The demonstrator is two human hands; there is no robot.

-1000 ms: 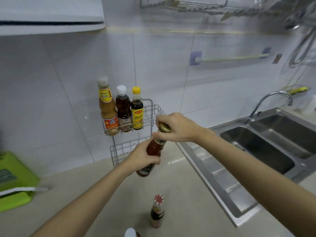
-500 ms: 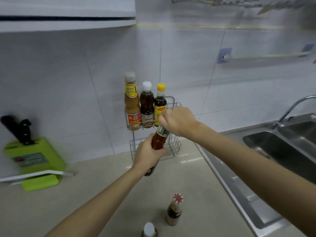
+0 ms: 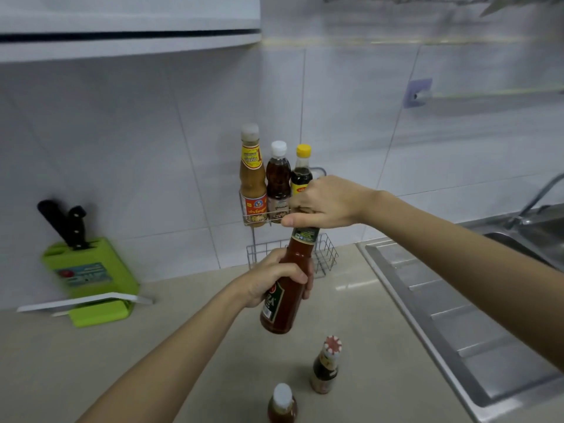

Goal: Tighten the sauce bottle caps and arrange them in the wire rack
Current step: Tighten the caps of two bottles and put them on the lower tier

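A red sauce bottle (image 3: 282,312) is held tilted above the counter. My left hand (image 3: 274,274) grips its body. My right hand (image 3: 326,203) is closed over its cap, which is hidden. Behind stands a two-tier wire rack (image 3: 328,254) against the tiled wall. Its upper tier holds three bottles: a tan one (image 3: 251,178), a brown one with a white cap (image 3: 277,181) and a dark one with a yellow cap (image 3: 301,172). On the counter in front stand a dark bottle with a red-and-white cap (image 3: 326,366) and a white-capped bottle (image 3: 282,404).
A green knife block (image 3: 88,279) with black-handled knives stands at the left by the wall. A steel sink drainboard (image 3: 457,325) with a faucet (image 3: 540,193) fills the right. A white cabinet (image 3: 128,25) hangs overhead.
The view has swung left, bringing the knife block into sight. Both hands with the red bottle stay in front of the rack; my right hand has turned on the cap, now hiding it.
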